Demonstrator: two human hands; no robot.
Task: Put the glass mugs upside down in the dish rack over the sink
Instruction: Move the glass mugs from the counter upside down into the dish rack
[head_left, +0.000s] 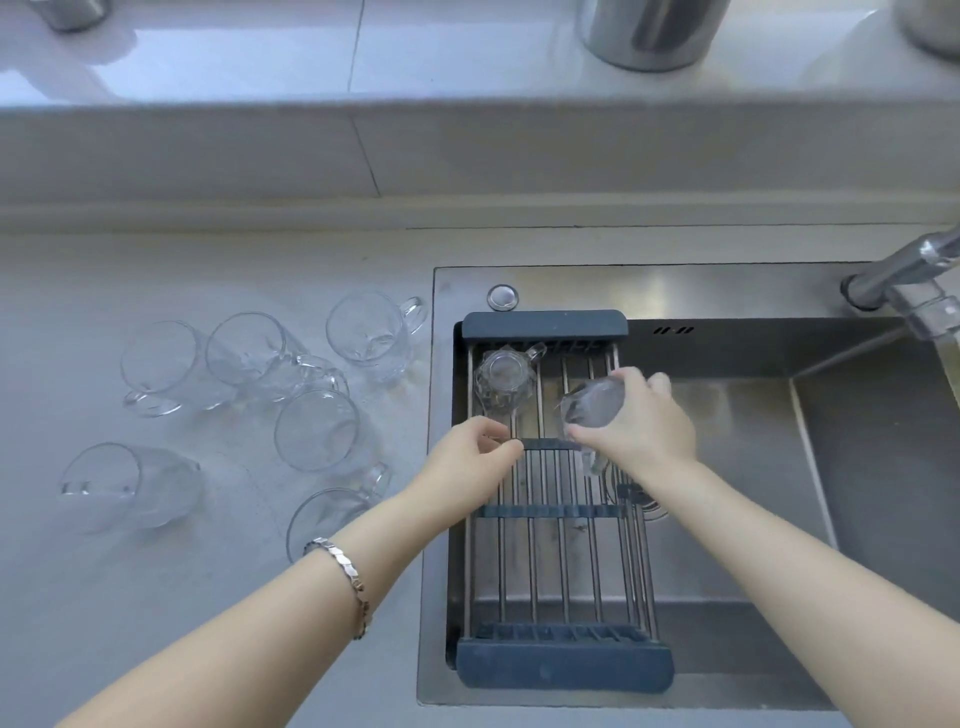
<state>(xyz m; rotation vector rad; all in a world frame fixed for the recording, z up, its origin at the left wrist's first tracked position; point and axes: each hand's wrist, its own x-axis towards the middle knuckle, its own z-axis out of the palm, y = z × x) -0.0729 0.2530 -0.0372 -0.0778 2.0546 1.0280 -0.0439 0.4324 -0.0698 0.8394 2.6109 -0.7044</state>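
A dish rack (563, 662) with metal rods and dark blue ends spans the left part of the sink. One glass mug (503, 382) stands upside down at its far left corner. My right hand (641, 421) grips a second glass mug (592, 405), tilted, just above the rods to the right of the first. My left hand (470, 457) hovers over the rack's left side, fingers loosely curled, holding nothing. Several more glass mugs (317, 428) stand upright on the counter to the left of the sink.
The steel sink (779, 467) has a faucet (904, 280) at the far right. A round button (502, 297) sits on the sink rim behind the rack. Metal canisters (649, 31) stand on the ledge behind. A bracelet (343, 577) circles my left wrist.
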